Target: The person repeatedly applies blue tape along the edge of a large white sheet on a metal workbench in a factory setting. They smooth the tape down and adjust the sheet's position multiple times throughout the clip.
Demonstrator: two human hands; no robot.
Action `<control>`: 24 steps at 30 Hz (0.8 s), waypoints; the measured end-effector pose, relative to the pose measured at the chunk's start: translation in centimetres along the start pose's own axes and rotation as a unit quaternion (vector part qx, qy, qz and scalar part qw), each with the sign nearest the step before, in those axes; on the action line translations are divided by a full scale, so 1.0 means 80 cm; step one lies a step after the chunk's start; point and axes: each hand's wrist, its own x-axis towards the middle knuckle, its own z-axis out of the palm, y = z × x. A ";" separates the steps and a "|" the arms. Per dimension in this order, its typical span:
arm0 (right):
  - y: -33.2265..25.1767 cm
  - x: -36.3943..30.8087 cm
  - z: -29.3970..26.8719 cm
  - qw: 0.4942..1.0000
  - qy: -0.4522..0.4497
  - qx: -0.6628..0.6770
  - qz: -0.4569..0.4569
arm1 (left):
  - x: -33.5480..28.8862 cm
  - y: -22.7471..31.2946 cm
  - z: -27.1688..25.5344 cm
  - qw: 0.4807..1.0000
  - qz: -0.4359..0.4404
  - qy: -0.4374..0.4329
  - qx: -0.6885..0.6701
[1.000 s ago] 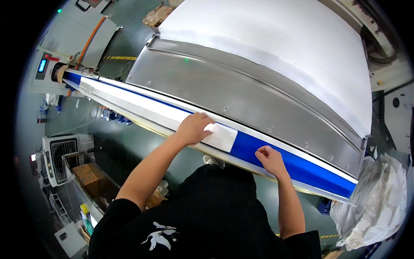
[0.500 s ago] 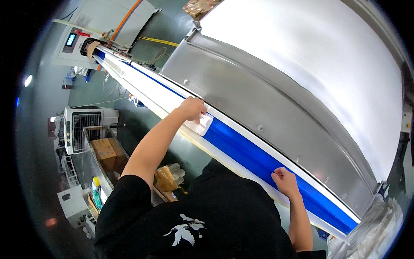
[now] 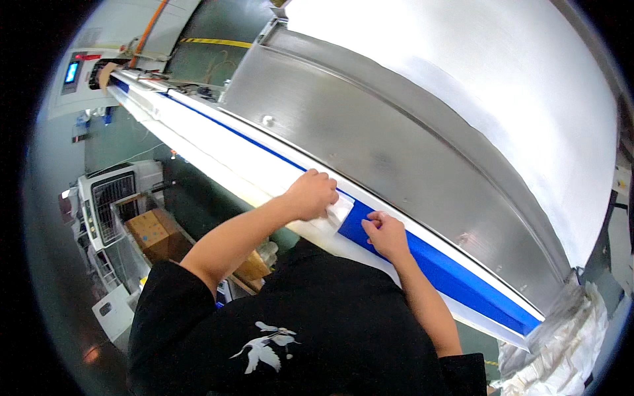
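Observation:
A long blue conveyor belt (image 3: pixel 449 269) slants across the view between white side rails. White sheet material (image 3: pixel 231 157) covers its left stretch and ends in a loose, folded edge near the middle. My left hand (image 3: pixel 312 195) is closed on that end, with white folds showing under the fingers. Just right of it, my right hand (image 3: pixel 386 235) hovers over or rests on the bare blue belt. Its fingers are curled, thumb against forefinger; whether anything is between them cannot be made out.
Beyond the belt stands a metal panel (image 3: pixel 383 165) with a large white sheet (image 3: pixel 462 59) above it. Crumpled white material (image 3: pixel 561 336) lies at the right end. At left are a white air cooler (image 3: pixel 115 195), a cardboard box (image 3: pixel 155 234) and a machine with a lit screen (image 3: pixel 71 72).
My right hand has moved up and left along the belt, close to my left hand. My left hand and the sheet's end sit lower and farther right in the view, which has also shifted.

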 end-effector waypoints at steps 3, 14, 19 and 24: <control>-0.009 0.013 -0.002 0.998 0.005 0.029 0.054 | 0.003 0.022 0.003 0.999 0.016 0.024 -0.015; -0.012 0.021 0.016 0.998 -0.003 0.029 0.049 | -0.003 0.029 0.015 0.995 0.020 0.093 -0.007; 0.007 0.025 0.028 0.997 0.055 -0.011 -0.045 | -0.005 0.030 0.013 0.997 0.006 0.079 -0.023; -0.008 0.027 0.026 0.997 0.057 -0.042 0.000 | -0.006 0.032 0.012 0.997 0.005 0.075 -0.014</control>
